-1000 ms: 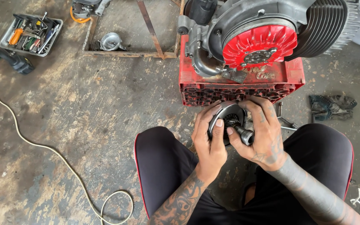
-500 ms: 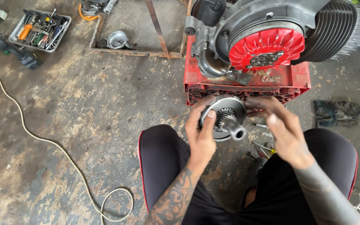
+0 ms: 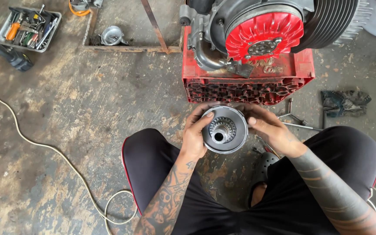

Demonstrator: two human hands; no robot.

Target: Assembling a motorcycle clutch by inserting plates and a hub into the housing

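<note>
I hold a round grey metal drum (image 3: 224, 129) with a toothed hub in its middle, open face up, above my knees. My left hand (image 3: 195, 135) grips its left rim, thumb across the top edge. My right hand (image 3: 271, 129) cups its right side with the fingers behind it. Just beyond stands an engine with a red finned fan wheel (image 3: 264, 37), resting on a red plastic crate (image 3: 244, 85).
Loose hand tools (image 3: 299, 119) lie on the concrete right of my hands, with dark gloves (image 3: 344, 101) farther right. A grey tray of tools (image 3: 26, 28) sits at top left. A white cable (image 3: 57, 152) snakes across the floor on the left. A rusty metal frame (image 3: 131, 48) lies behind.
The drum has turned so its open face points up at me. My right hand came back from the right and closed on the drum's side. The view shifted slightly.
</note>
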